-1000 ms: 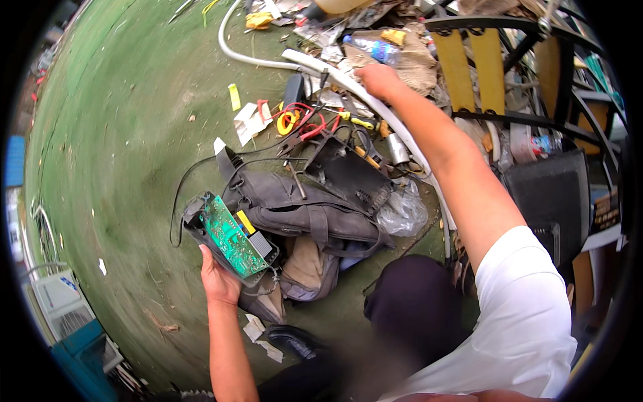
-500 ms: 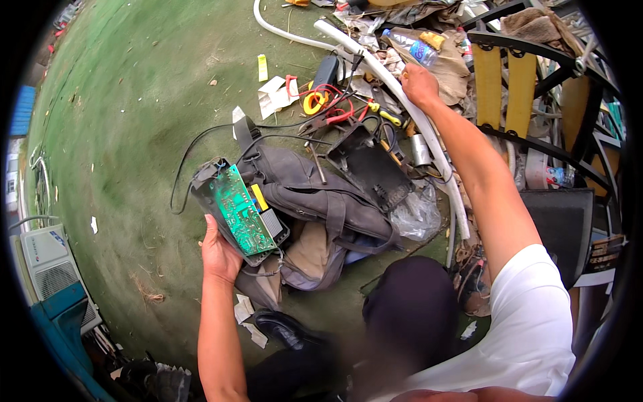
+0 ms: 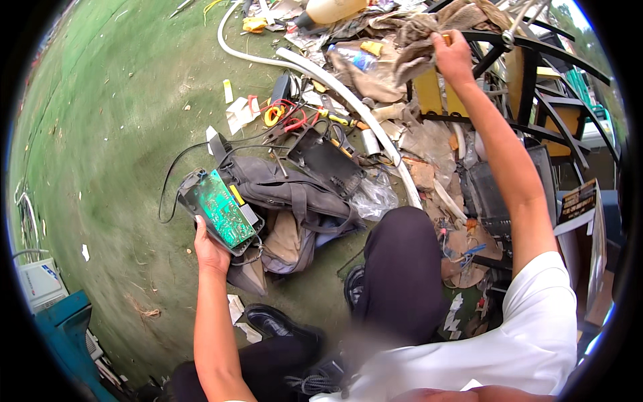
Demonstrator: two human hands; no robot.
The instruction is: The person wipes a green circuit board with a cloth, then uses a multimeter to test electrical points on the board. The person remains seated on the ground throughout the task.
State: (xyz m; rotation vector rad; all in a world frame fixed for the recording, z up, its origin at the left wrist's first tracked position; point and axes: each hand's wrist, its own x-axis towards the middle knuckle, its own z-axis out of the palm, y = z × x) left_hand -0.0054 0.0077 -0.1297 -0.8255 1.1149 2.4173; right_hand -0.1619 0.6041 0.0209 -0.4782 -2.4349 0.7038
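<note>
My left hand grips the lower edge of an opened black casing with a green circuit board in it. The casing rests against a dark grey bag on the green ground. At the upper right, my right hand is closed on a brown rag, which hangs in folds beside a black metal frame. An empty black housing half lies at the bag's far side. Beyond it are a screwdriver, red test leads and a dark handheld meter.
A long white pipe curves past the tools. Scrap, a plastic bottle and cardboard crowd the right. The black frame with yellow slats stands there. A clear plastic bag lies near my knee. A teal object is at lower left.
My right hand has moved from beside the white pipe to the rag and taken hold of it; the rag has shifted off the frame's top. My left hand keeps the casing. The view has turned right.
</note>
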